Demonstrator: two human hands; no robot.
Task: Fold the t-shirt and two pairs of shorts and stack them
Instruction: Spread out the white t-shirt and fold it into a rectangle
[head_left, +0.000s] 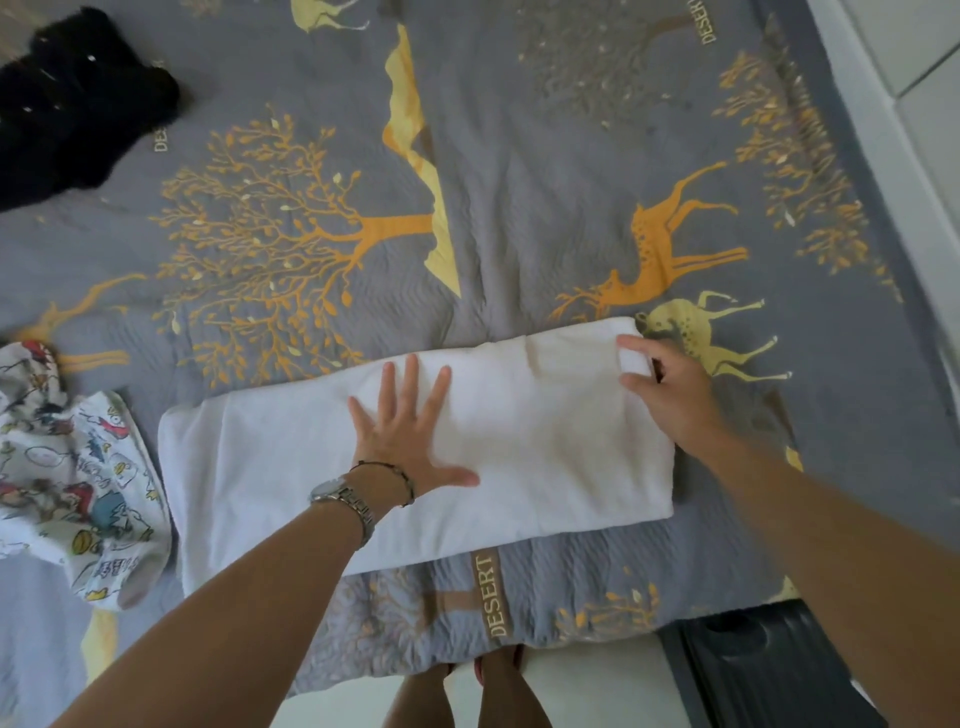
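A white t-shirt (545, 436) lies on the bed as a long folded strip running left to right. My left hand (410, 436) presses flat on its middle with fingers spread. My right hand (670, 389) pinches the strip's far right corner between thumb and fingers. Cartoon-print shorts (67, 467) lie crumpled at the left edge, just left of the t-shirt. A black garment (78, 98) lies bunched at the far left corner of the bed.
The bed is covered by a grey quilt (519, 182) with orange trees and deer. A dark ribbed object (769, 670) stands on the floor at lower right. My feet (467, 696) show below the bed's near edge. A white wall edge (909, 130) runs along the right.
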